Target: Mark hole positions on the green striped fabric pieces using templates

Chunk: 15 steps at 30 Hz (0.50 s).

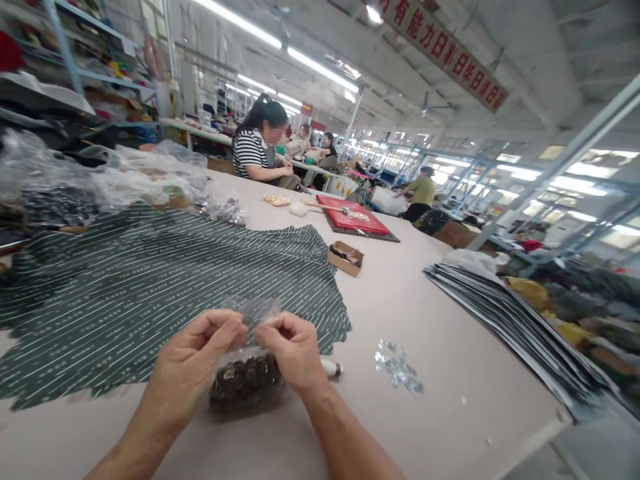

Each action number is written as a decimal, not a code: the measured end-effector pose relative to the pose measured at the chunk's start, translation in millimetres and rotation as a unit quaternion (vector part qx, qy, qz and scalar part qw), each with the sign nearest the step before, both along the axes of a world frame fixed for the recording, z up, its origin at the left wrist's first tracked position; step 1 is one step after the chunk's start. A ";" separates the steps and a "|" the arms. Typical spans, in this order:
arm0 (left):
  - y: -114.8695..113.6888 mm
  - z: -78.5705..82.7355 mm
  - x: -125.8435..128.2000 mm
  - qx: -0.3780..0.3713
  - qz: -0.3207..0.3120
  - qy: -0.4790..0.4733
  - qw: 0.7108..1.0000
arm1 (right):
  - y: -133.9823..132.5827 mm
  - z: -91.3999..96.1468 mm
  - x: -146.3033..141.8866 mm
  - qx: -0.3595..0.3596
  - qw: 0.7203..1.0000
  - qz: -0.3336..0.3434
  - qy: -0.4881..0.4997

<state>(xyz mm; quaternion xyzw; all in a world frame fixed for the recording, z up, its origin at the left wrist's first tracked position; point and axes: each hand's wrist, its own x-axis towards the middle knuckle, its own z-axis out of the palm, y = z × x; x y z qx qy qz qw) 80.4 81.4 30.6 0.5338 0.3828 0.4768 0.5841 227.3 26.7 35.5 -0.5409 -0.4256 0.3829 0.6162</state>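
Observation:
A clear plastic bag with many small dark pieces in its lower part rests on the table in front of me. My left hand pinches the upper left of the bag between thumb and fingers. On the other side, my right hand pinches its upper right. The bag's thin top stands up between the two hands. Just right of my right hand, a white cylindrical item with a dark end is partly hidden. Dark green striped cloth lies flat behind both hands.
Small shiny silver pieces lie to the right on the table. Farther back are a small cardboard box and a red pad. Dark sheets are stacked along the right edge. A person in stripes sits beyond.

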 end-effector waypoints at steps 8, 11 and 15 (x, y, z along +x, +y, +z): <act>-4.7 12.3 4.4 -0.054 0.052 -0.095 0.993 | -9.4 9.2 7.2 0.032 0.998 -0.007 -0.049; -4.7 11.5 6.0 -0.058 0.048 -0.098 0.992 | -8.5 6.0 10.1 0.024 0.999 -0.012 -0.034; -5.9 7.2 6.2 -0.068 -0.020 -0.071 0.995 | -3.6 -1.3 10.1 -0.001 0.995 -0.037 0.095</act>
